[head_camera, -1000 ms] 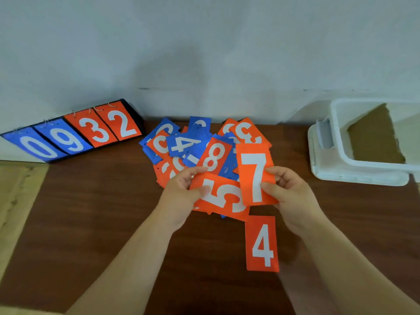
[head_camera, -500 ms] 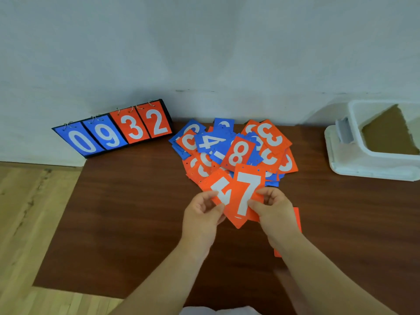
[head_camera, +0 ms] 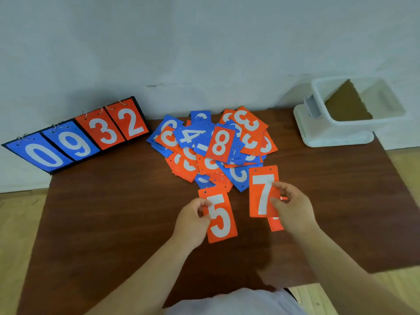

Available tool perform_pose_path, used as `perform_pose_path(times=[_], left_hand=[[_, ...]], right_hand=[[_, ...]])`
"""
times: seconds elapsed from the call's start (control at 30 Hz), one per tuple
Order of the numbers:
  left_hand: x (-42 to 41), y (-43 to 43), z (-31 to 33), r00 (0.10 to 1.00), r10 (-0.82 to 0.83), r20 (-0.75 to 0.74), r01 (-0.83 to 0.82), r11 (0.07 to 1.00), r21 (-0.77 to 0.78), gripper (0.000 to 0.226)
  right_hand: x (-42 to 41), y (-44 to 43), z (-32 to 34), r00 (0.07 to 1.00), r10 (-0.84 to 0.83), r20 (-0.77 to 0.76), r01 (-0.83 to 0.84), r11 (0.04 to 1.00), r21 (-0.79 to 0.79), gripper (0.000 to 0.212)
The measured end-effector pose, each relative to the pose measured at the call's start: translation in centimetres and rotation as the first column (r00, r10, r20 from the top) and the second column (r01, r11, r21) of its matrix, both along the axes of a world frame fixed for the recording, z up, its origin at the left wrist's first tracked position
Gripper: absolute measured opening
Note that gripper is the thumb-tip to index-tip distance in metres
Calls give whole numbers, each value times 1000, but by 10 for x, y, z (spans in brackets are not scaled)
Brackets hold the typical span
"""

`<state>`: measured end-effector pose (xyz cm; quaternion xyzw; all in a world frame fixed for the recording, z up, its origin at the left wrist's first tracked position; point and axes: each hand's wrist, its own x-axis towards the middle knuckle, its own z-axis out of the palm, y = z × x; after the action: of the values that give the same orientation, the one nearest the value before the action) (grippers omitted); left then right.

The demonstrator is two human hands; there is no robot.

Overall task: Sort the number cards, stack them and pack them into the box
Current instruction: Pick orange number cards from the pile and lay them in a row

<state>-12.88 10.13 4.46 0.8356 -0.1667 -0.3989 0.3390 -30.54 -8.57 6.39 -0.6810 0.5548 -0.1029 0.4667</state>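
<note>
My left hand (head_camera: 193, 220) pinches an orange card marked 5 (head_camera: 219, 215) by its left edge, upright above the table. My right hand (head_camera: 293, 208) pinches an orange card marked 7 (head_camera: 262, 192) by its right edge. Under my right hand lies another orange card (head_camera: 275, 223), mostly hidden. Behind both cards a loose pile of orange and blue number cards (head_camera: 213, 146) spreads over the table, an orange 8 on top. A white open box (head_camera: 341, 130) stands at the back right.
A flip scoreboard (head_camera: 75, 137) reading 0 9 3 2 leans against the wall at the back left. The dark brown table (head_camera: 102, 212) ends at a wooden floor on both sides. The wall runs right behind the pile.
The two held cards overlapped in front of the pile before; now the 5 and the 7 are pulled apart, one in each hand. The view has pulled back.
</note>
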Motion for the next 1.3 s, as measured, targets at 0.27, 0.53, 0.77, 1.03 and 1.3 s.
perform_pose_path(times=[0.27, 0.53, 0.77, 1.03, 1.3], left_hand=[[-58, -58, -12, 974, -226, -22, 226, 974, 14, 32], [-125, -150, -14, 958, -284, 46, 286, 957, -40, 32], [-188, -227, -41, 963, -229, 144, 229, 973, 18, 39], [-216, -222, -66, 761, -490, 425, 349, 862, 369, 62], [-212, -191, -89, 623, -694, 359, 492, 706, 510, 71]], right_hand=[[-98, -50, -9, 972, -227, -61, 225, 973, -47, 44], [-177, -110, -21, 974, -197, -111, 200, 980, 13, 41], [-205, -175, -45, 992, -68, -106, 75, 995, 59, 43], [-197, -195, -77, 946, 175, -274, -192, 981, -38, 46], [-189, -169, -98, 616, 479, -626, -676, 729, -107, 64]])
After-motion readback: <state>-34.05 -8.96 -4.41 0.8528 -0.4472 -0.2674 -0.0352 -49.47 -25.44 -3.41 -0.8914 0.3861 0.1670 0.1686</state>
